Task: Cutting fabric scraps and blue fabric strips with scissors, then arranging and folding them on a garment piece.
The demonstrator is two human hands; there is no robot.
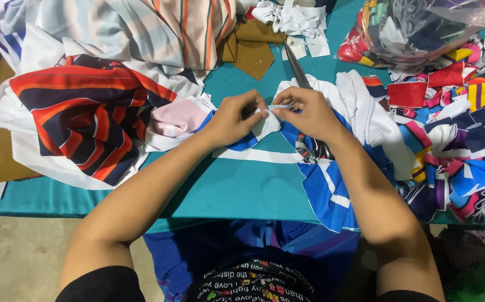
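A small white fabric strip (pixel 269 108) is pinched between left hand (pixel 232 118) and right hand (pixel 308 112).

Scissors (pixel 301 78) handles hidden under right hand (pixel 309 114); plastic bag (pixel 421 28) cut off by top edge.

Teal table (pixel 242 190); blue/white cloth (pixel 326 190) showing centre; red/navy/orange striped fabric (pixel 86 120) lying left; multicolour scraps (pixel 466 145) piling right; brown cloth (pixel 251 50) up top.
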